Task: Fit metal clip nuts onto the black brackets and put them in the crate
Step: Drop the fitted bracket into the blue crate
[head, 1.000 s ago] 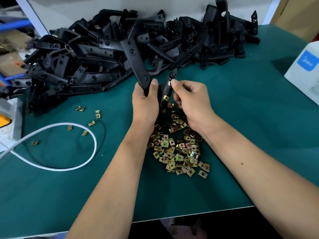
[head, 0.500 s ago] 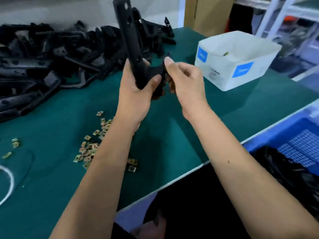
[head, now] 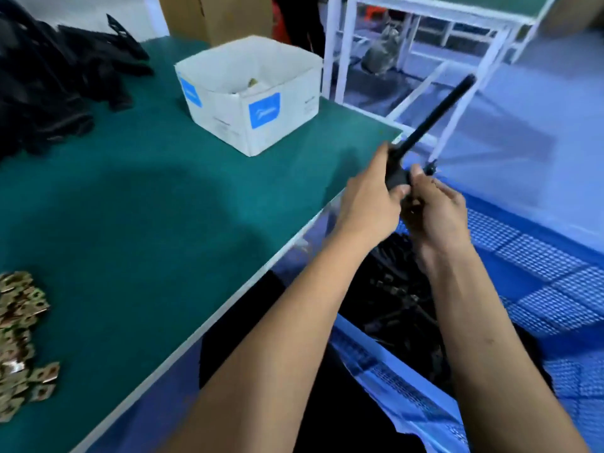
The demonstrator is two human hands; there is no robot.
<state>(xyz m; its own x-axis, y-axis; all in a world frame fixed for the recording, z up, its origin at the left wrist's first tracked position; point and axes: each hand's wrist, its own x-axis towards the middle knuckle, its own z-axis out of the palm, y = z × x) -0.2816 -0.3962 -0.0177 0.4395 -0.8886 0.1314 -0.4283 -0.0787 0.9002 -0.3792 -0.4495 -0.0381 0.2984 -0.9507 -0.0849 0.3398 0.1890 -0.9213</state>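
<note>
head view: two bare forearms reach out from the bottom edge, past the right edge of the green surface [head: 137, 204]. under them sits the blue crate [head: 555, 308], mesh walls, with a dark heap of finished brackets [head: 402, 308] inside. both hands meet above the crate, just off the surface corner. left hand [head: 369, 204] has its fingers curled round the thick lower end of a black bracket [head: 431, 116], thumb across the front. right hand [head: 438, 214] touches the same end from the right, fingers curled on it, thumb tip up against the part; cannot tell if a clip nut is on it, too blurred. the bracket's long arm sticks up and to the right, tilted. at the left edge of the surface lies a pile of brass-coloured clip nuts [head: 19, 341]. farther back, an open white box [head: 258, 119] with blue labels stands on the surface, something small inside. far left, a heap of unfitted black brackets [head: 55, 76]. beyond the surface, a white frame rack [head: 425, 53] and a brown carton [head: 222, 14].
</note>
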